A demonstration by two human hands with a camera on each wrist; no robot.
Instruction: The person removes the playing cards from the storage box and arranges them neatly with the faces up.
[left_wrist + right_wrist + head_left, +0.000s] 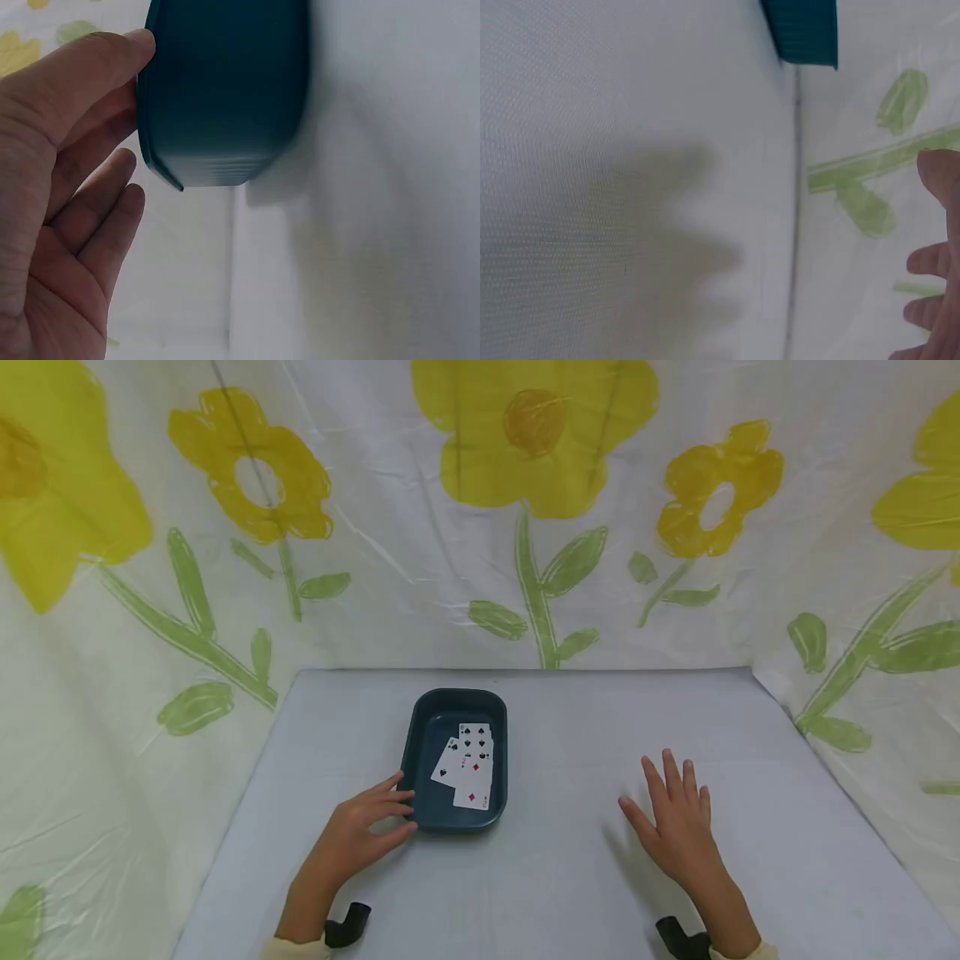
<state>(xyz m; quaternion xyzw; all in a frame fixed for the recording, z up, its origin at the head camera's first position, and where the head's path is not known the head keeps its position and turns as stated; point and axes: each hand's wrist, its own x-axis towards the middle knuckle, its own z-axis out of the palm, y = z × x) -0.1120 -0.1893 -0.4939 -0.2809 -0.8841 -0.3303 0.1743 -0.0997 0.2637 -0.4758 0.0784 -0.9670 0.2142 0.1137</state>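
Note:
A dark teal tray point(425, 814) stands on the white-covered table, left of the middle. Inside it overlap a few playing cards: a two of diamonds point(473, 789) in front, a higher spade card point(474, 731) behind and another spade card point(444, 771) tilted to the left. My left hand point(356, 835) is at the tray's left side, its loosely bent fingers and thumb right at the rim. The left wrist view shows the thumb point(105, 64) at the rim and the other fingers spread apart. Well to the right, my right hand point(681, 835) hovers over the table with its fingers spread, holding nothing.
The table point(555, 877) has a white cloth. A white curtain point(390, 568) with yellow flowers and green leaves hangs behind it and along both sides. Black curved pieces sit at the left wrist point(348, 926) and the right wrist point(682, 938).

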